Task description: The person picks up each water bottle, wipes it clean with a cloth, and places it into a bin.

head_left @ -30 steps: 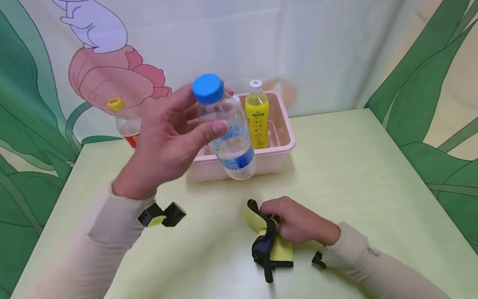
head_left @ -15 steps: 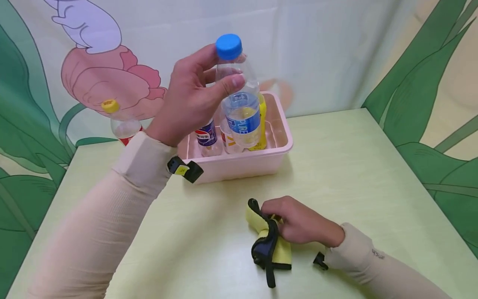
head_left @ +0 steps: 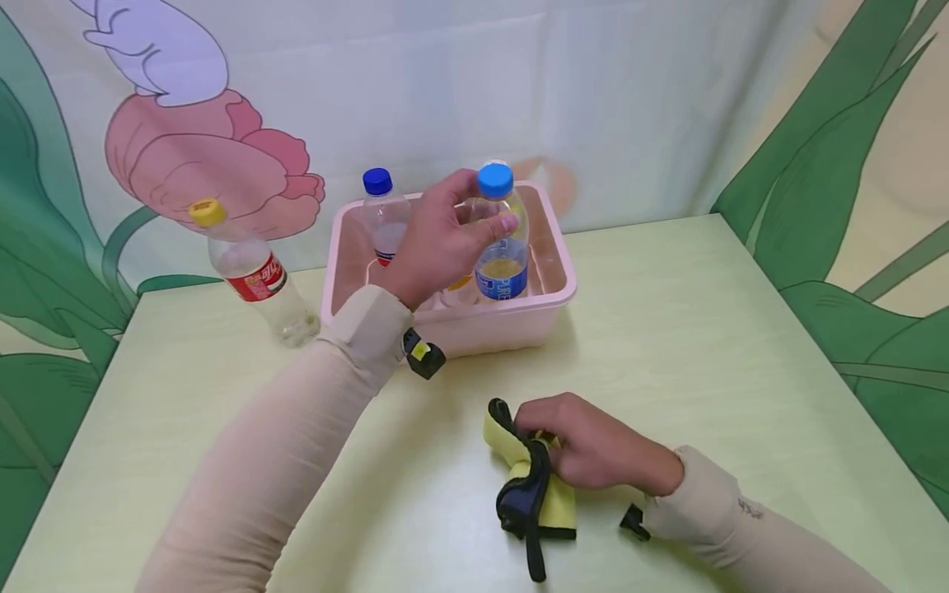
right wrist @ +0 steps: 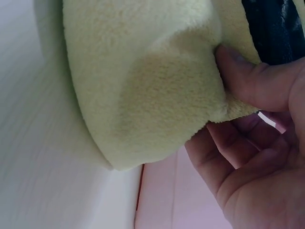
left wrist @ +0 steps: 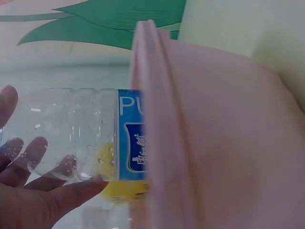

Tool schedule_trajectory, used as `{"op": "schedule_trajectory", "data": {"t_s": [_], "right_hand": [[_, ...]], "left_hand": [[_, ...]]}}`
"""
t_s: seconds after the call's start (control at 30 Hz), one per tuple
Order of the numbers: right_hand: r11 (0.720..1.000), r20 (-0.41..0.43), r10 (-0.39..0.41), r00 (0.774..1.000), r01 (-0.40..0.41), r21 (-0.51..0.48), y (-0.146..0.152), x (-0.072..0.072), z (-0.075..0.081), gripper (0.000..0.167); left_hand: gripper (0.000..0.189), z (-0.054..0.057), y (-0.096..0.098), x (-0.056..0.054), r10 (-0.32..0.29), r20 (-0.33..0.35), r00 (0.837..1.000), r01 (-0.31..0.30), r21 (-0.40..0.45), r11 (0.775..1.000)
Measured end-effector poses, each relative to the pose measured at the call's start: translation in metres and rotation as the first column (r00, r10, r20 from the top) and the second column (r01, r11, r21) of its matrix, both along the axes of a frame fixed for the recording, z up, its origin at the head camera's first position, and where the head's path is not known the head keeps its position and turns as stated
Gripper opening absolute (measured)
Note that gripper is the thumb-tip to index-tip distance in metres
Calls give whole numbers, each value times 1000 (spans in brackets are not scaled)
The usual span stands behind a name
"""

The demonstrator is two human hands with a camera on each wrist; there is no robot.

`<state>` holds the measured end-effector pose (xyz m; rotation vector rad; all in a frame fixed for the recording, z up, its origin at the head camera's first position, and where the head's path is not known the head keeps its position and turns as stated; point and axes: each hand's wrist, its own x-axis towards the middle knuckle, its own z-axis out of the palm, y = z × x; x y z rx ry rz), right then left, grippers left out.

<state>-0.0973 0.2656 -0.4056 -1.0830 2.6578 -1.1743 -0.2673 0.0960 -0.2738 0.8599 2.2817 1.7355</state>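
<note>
My left hand [head_left: 437, 239] holds a clear water bottle [head_left: 502, 278] by its upper part, fingers behind and thumb in front. The bottle has a light blue cap and a blue label, and stands upright within the pink bin [head_left: 504, 325]. In the left wrist view, the bin's wall [left wrist: 214, 133] hides the bottle's lower end. On the table in front of the bin, my right hand [head_left: 593, 445] pinches a folded yellow cloth [head_left: 560, 504] with black edging. The right wrist view shows thumb and fingers gripping the fuzzy cloth [right wrist: 143, 90] at its edge.
Other bottles stand in the bin, among them one with a dark blue cap [head_left: 377, 182] and a yellow one mostly hidden behind the water bottle. Left of the bin, a red-labelled bottle [head_left: 258, 278] with a yellow cap stands on the table [head_left: 682, 329]. A printed curtain hangs behind.
My left hand has carried the water bottle right, up, then down into the bin, its lower end now behind the front rim. The right hand and cloth have barely moved.
</note>
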Motion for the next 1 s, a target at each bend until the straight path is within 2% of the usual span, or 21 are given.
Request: {"op": "schedule_trajectory", "data": {"t_s": [0.17,0.43,0.6,0.77,1.0], "right_hand": [[1000,-21,5,1000,-5,4,0,1,-1,41],[1000,-33,0,999,1,4,-1,2,0,40],[1000,-27,-12,1000,12,15,-2,4,0,41],[1000,-16,-13,1000,14,27,-3,5,0,41],[999,-2,-12,1000,12,35,-5,4,2,41]], "left_hand": [[45,-19,6,-4,21,34,999,-18,-73,997],[49,-34,9,-5,-8,50,999,12,-89,996],[52,-39,9,-6,-12,54,998,15,-72,997],[57,-42,8,-7,16,65,998,-13,-48,999],[60,-37,4,-8,76,21,997,-75,-78,994]]}}
